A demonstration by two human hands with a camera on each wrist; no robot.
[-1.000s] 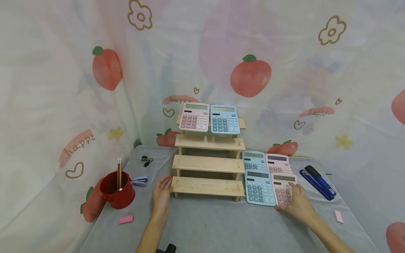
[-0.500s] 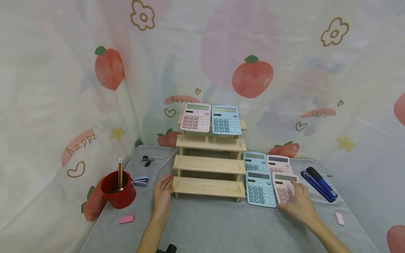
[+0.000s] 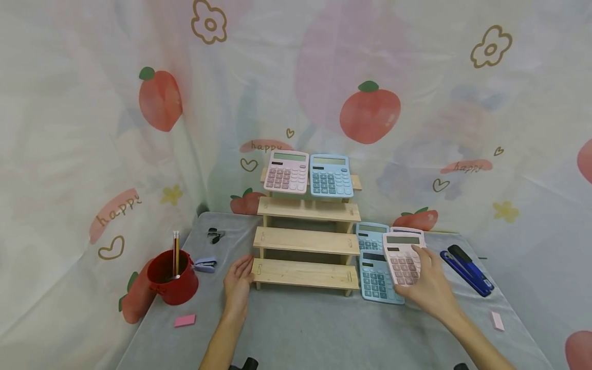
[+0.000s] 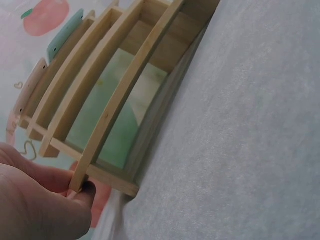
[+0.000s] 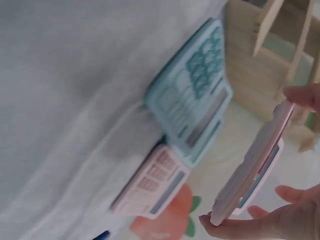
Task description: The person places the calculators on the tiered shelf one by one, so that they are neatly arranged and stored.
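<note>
Head view: pale pink calculator (image 3: 401, 259)

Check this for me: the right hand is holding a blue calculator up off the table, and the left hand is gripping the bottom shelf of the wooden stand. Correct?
Not quite: the right hand holds a pink calculator, not a blue one, as the head view shows. It is up off the table, and the left hand does grip the bottom shelf of the wooden stand.

Plastic calculator (image 3: 401, 259), wooden rack (image 3: 305, 273), matt tablecloth (image 3: 324, 329)
</note>
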